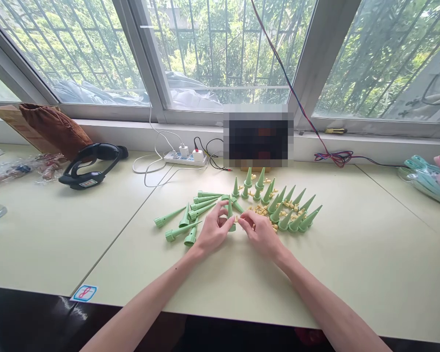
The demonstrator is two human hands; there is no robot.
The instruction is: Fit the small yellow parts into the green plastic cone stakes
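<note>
My left hand (215, 227) is closed round a green plastic cone spike (230, 208), which stands point up in the fingers. From the right, my right hand (259, 230) pinches a small yellow valve piece (236, 220) against the side of that spike. Left of my hands lie several loose green spikes (176, 232), mostly on their sides. To the right, several upright green spikes (295, 222) stand in rows with yellow pieces at their bases. A pile of small yellow valves (260, 210) lies among them, partly hidden behind my right hand.
A white power strip (186, 158) with plugs and cables lies by the window sill. Black headgear (91, 166) and a brown drawstring bag (55, 129) are at the back left. A blurred dark box (258, 137) stands behind the spikes. Bagged teal and pink items (430, 178) lie far right.
</note>
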